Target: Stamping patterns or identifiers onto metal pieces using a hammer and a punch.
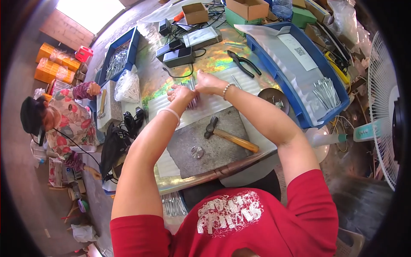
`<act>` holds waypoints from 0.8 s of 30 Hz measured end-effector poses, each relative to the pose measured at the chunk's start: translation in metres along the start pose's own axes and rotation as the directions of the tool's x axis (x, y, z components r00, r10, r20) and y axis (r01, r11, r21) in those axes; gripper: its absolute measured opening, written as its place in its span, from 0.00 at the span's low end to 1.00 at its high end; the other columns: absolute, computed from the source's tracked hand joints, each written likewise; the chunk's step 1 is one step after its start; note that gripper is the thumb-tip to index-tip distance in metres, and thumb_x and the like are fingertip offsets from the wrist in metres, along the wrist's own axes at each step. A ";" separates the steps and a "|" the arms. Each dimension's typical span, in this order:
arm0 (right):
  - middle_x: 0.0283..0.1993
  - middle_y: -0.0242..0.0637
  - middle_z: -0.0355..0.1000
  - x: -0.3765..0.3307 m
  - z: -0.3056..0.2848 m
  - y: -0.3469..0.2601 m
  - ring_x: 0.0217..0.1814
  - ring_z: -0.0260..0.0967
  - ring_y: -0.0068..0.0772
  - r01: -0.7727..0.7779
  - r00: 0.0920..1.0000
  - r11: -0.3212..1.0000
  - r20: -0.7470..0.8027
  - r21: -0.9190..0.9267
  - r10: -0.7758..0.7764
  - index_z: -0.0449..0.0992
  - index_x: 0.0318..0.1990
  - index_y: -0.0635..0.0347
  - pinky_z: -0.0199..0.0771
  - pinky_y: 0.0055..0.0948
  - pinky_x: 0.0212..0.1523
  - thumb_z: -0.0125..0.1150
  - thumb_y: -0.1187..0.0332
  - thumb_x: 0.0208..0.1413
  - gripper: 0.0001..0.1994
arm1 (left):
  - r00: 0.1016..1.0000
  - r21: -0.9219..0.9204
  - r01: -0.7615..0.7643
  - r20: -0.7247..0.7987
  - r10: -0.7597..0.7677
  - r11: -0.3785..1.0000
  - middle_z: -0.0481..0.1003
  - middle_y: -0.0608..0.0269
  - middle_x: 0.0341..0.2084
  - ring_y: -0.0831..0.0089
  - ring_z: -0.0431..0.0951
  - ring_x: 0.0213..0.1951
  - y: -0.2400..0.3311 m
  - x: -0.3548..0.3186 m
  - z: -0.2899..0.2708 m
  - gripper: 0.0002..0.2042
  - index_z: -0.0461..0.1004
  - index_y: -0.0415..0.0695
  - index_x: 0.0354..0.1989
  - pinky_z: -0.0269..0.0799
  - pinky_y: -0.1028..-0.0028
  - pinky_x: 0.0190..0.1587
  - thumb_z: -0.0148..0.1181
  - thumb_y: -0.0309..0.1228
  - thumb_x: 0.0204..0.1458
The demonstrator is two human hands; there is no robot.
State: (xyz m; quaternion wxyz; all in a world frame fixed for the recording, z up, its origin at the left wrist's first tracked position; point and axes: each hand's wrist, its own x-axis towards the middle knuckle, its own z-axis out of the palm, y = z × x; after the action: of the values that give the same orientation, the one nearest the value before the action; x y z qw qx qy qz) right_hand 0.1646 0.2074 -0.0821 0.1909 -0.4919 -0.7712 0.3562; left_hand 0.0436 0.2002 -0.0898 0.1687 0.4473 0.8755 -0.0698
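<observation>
At the middle of the table my left hand (182,93) is closed on a bunch of thin metal rods (193,103), whose ends show above and below the fingers. My right hand (208,83) bends around the same bunch from the right, its fingertips partly hidden. White foam sheeting (242,81) lies under the rods. Closer to me a hammer (210,127) with a wooden handle and a small round metal disc (197,152) rest on a grey slab (184,147).
Black-handled pliers (244,63) and a round dish (274,97) with small parts lie to the right. Beyond them is a blue tray (306,122) holding rods. Another blue tray (136,47) stands left, near a co-worker (70,115). A white fan (381,107) stands far right.
</observation>
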 end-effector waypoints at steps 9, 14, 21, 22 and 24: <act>0.35 0.66 0.69 -0.037 -0.047 -0.012 0.41 0.71 0.59 0.108 0.981 0.991 -0.169 0.082 -0.093 0.58 0.46 0.78 0.71 0.42 0.43 0.54 0.65 0.46 0.25 | 0.995 0.157 -0.093 -0.005 0.095 0.983 0.50 0.36 0.60 0.45 0.53 0.61 -0.013 0.041 0.019 0.52 0.41 0.28 0.62 0.53 0.58 0.61 0.55 0.60 0.42; 0.41 0.56 0.72 -0.062 -0.047 -0.005 0.44 0.72 0.48 0.072 0.985 0.980 -0.168 0.184 -0.040 0.57 0.54 0.74 0.70 0.33 0.46 0.56 0.66 0.48 0.28 | 0.996 0.049 -0.022 -0.091 0.026 0.999 0.54 0.40 0.59 0.48 0.56 0.60 0.009 0.001 0.013 0.42 0.47 0.32 0.61 0.55 0.59 0.59 0.53 0.52 0.46; 0.39 0.51 0.73 -0.088 -0.036 -0.020 0.42 0.72 0.42 0.094 0.994 0.951 -0.088 0.295 -0.070 0.57 0.55 0.73 0.70 0.31 0.45 0.56 0.68 0.49 0.27 | 0.982 0.013 -0.035 -0.183 0.037 0.999 0.58 0.49 0.57 0.55 0.61 0.58 0.002 -0.002 0.015 0.33 0.49 0.40 0.62 0.65 0.56 0.53 0.56 0.40 0.50; 0.39 0.51 0.73 -0.090 -0.035 -0.018 0.42 0.72 0.42 0.105 0.993 0.943 -0.084 0.316 -0.082 0.58 0.55 0.72 0.70 0.31 0.45 0.56 0.68 0.49 0.27 | 0.987 0.054 -0.028 -0.156 0.036 0.998 0.57 0.49 0.57 0.55 0.61 0.58 0.004 0.000 0.011 0.36 0.47 0.41 0.63 0.65 0.57 0.54 0.58 0.37 0.48; 0.39 0.51 0.73 -0.092 -0.034 -0.015 0.42 0.72 0.41 0.114 0.993 0.935 -0.079 0.337 -0.092 0.58 0.54 0.72 0.70 0.31 0.44 0.56 0.67 0.49 0.27 | 0.993 0.070 0.004 -0.121 0.005 0.998 0.57 0.49 0.58 0.55 0.60 0.59 0.005 -0.001 0.009 0.38 0.46 0.41 0.64 0.65 0.58 0.54 0.60 0.34 0.47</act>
State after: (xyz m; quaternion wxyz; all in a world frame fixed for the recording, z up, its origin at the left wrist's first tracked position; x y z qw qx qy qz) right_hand 0.2181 0.1331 -0.0432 0.3155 -0.4212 -0.7162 0.4583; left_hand 0.0499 0.2004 -0.0975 0.0998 0.4566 0.8810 -0.0731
